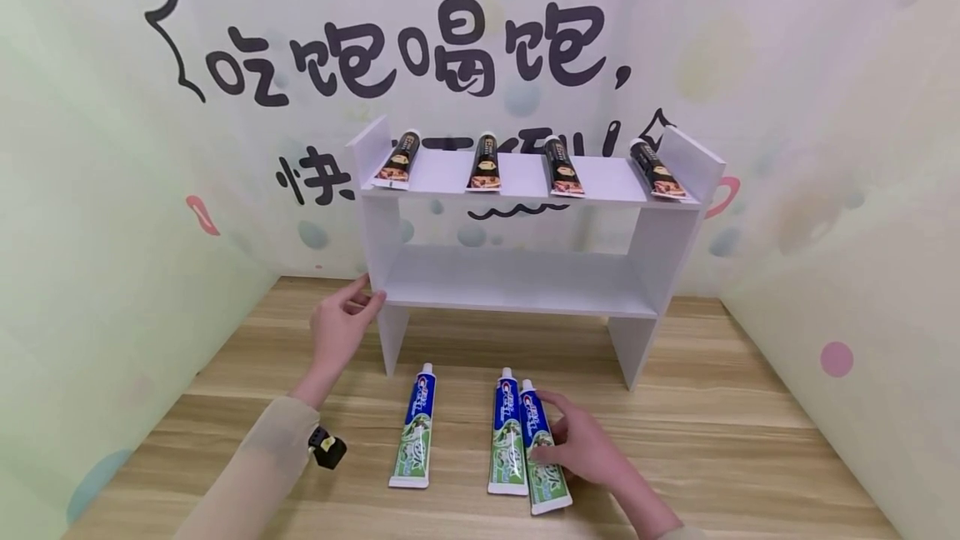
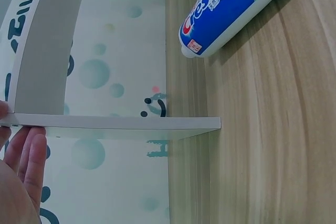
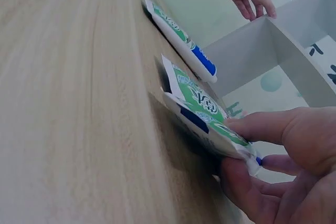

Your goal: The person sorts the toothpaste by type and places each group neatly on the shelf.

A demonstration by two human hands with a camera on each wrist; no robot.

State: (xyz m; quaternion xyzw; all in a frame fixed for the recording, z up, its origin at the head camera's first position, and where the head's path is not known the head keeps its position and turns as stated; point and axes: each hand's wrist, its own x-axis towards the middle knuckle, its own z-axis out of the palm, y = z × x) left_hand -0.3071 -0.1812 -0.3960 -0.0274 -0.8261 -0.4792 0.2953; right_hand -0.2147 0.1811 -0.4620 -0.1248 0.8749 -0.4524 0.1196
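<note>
My right hand (image 1: 588,444) pinches the rightmost blue-and-green toothpaste tube (image 1: 547,477) between thumb and fingers. In the right wrist view this toothpaste tube (image 3: 207,124) is tilted, with a dark shadow under it. A second such tube (image 1: 507,440) lies against its left side. Farther left, apart from both, a third tube (image 1: 413,440) lies face up on the table. My left hand (image 1: 347,323) holds the front edge of the left side panel of a white two-tier shelf (image 1: 517,277). Up close in the left wrist view, fingers (image 2: 34,161) press the panel's outer face.
Several black toothpaste tubes (image 1: 486,161) lie spaced along the top tier, caps toward the back. The lower tier stands above the wooden table (image 1: 750,440) on side panels. Printed walls (image 1: 225,132) enclose the table at the back and both sides. A small black device (image 1: 327,448) sits at my left wrist.
</note>
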